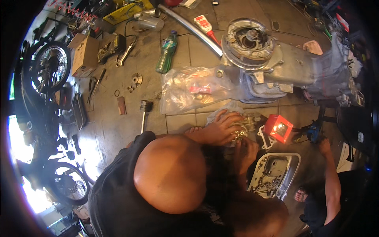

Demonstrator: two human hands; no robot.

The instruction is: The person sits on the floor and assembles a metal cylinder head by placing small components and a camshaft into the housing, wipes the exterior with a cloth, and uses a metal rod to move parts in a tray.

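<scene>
Fingers of your left hand (221, 128) spread just left of the small shiny gold metal part (240, 134); your right hand's (248, 151) bend just below, any pinch hidden.

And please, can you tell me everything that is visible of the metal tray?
The metal tray looks silvery and roughly rectangular, with rounded corners and a raised rim. It lies at an angle, open side up, on the tiled floor, below the red box in the picture. Small loose metal-looking parts lie inside. Its lower end is partly hidden.
</scene>
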